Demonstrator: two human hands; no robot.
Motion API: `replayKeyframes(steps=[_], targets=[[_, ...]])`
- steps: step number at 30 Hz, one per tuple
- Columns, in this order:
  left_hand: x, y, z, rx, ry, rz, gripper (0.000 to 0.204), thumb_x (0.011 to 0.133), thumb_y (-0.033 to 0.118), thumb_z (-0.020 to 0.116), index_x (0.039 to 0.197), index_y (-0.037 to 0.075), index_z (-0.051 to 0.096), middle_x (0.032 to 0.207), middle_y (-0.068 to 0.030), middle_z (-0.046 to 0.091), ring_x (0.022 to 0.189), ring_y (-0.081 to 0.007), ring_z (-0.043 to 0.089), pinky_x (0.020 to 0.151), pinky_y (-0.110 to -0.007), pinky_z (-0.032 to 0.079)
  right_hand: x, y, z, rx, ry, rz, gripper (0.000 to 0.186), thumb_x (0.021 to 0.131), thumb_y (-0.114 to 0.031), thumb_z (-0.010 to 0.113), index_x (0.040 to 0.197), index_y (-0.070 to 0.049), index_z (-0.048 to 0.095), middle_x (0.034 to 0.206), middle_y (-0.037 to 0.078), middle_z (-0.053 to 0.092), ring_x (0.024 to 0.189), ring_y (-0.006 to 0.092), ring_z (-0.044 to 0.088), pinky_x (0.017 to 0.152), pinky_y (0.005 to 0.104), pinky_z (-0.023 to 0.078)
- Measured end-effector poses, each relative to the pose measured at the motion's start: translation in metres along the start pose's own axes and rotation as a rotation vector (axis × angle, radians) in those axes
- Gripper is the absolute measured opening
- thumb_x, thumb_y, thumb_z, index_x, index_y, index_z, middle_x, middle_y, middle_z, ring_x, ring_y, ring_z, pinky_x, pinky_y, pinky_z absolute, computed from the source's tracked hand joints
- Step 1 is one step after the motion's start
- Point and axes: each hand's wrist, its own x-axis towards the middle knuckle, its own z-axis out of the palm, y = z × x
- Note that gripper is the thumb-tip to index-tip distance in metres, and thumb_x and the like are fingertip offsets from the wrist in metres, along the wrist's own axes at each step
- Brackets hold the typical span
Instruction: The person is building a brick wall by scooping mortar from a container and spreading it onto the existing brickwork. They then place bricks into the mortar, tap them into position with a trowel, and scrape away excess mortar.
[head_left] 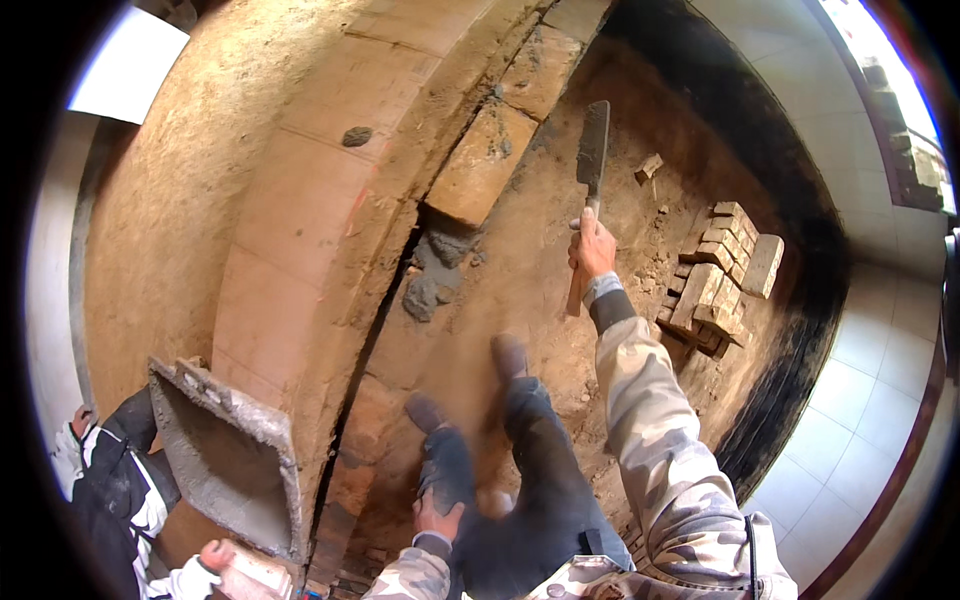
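My right hand [594, 246] is closed around the wooden handle of a bricklayer's trowel [593, 145]. Its long, narrow blade points away from me, grey with mortar, and is held over the dirt floor. My left hand [437, 515] lies on my left leg near the knee, thumb apart, with nothing in it. Ahead and to the left, a row of laid bricks [481, 165] runs along a pink-brown ledge [290, 190]. Wet grey mortar [435, 272] sits in lumps at the near end of that row, apart from the trowel.
A mortar-caked trough [225, 455] stands at lower left beside another person [110, 490], whose hand [214, 555] is at a pale block. Stacked bricks [715, 285] lie on the right, with a broken brick [649, 168] beyond. A dark band edges the tiled wall [850, 350].
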Motion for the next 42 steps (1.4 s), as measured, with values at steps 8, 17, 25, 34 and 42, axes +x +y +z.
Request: replayKeyframes(steps=[8,17,25,34,42], targets=[[-0.002,0.004,0.031,0.022,0.07,-0.193,0.073,0.075,0.043,0.078,0.134,0.006,0.056,0.131,-0.0311,0.054,0.123,-0.0474,0.05,0.104,-0.048,0.044,0.147,-0.016,-0.003,-0.372,0.039,-0.178,0.061,0.097,-0.056,0.054,0.078,0.001,0.063,0.062,0.012,0.06,0.053,0.0225,0.06,0.05,0.0377,0.045],[-0.017,-0.068,0.107,0.225,0.003,-0.238,0.064,0.079,0.046,0.072,0.131,0.009,0.058,0.126,-0.0309,0.057,0.116,-0.0493,0.053,0.103,-0.057,0.041,0.046,0.064,0.003,-0.622,-0.044,-0.328,0.055,0.1,-0.05,0.051,0.087,0.001,0.066,0.079,0.026,0.066,0.077,0.0379,0.066,0.072,0.0448,0.049],[0.004,-0.078,0.085,0.201,0.064,-0.239,0.055,0.081,0.037,0.073,0.125,0.006,0.063,0.126,-0.0281,0.058,0.117,-0.0445,0.057,0.101,-0.049,0.046,-0.073,0.131,-0.015,-0.537,-0.181,-0.157,0.05,0.1,-0.047,0.055,0.084,0.0,0.064,0.065,0.012,0.059,0.062,0.0205,0.06,0.059,0.0372,0.047],[-0.011,-0.123,0.067,0.119,0.109,-0.246,0.048,0.079,0.039,0.07,0.117,0.01,0.068,0.118,-0.0213,0.063,0.11,-0.0402,0.062,0.091,-0.05,0.051,-0.205,0.164,0.025,-0.511,-0.223,-0.074,0.051,0.101,-0.047,0.053,0.082,-0.001,0.064,0.061,0.005,0.058,0.055,0.0154,0.057,0.053,0.0333,0.046],[-0.029,-0.144,0.087,-0.006,0.131,-0.277,0.049,0.08,0.037,0.072,0.121,0.009,0.067,0.125,-0.0233,0.062,0.115,-0.0411,0.06,0.097,-0.048,0.049,-0.249,0.203,0.052,-0.483,-0.202,-0.247,0.043,0.103,-0.045,0.051,0.082,-0.008,0.056,0.06,-0.003,0.048,0.05,0.0078,0.046,0.044,0.0263,0.035]])
